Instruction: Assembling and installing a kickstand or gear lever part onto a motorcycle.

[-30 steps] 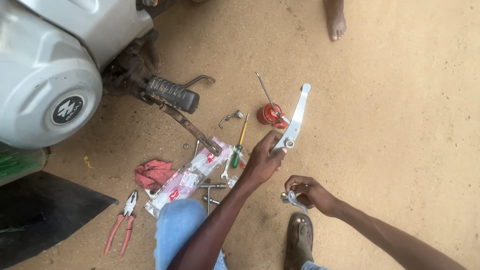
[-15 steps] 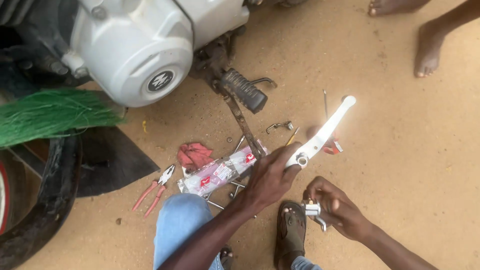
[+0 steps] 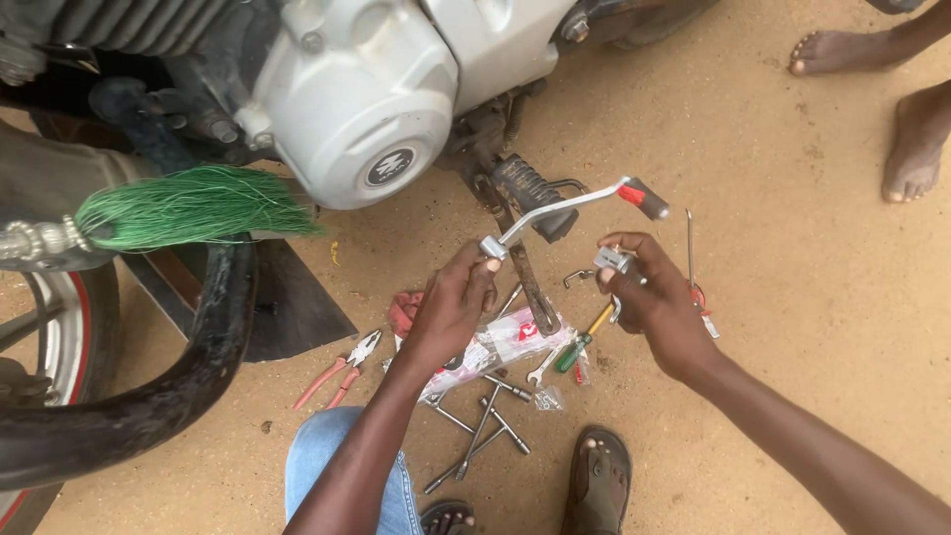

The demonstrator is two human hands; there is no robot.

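My left hand [image 3: 451, 305] grips the clamp end of a chrome lever [image 3: 567, 207], which slants up to the right to a black and red rubber tip. My right hand [image 3: 656, 297] holds a small silver metal fitting [image 3: 612, 261] between thumb and fingers, just right of the lever. Both hands hover over sandy ground in front of a motorcycle engine [image 3: 357, 89] with a round silver cover. The black ribbed footpeg [image 3: 520, 183] sits behind the lever.
Red-handled pliers [image 3: 342, 369], a clear plastic packet [image 3: 505, 347], a green-handled screwdriver [image 3: 580, 342], a cross wrench [image 3: 480, 431] and loose spanners lie on the sand. A black exhaust pipe [image 3: 158, 396] and green tassel [image 3: 188, 206] are left. Another person's bare feet [image 3: 906, 109] stand top right.
The view moved left and nearer to the engine. My left hand turned the lever so its rubber tip points right, and my right hand rose with the fitting towards the lever.
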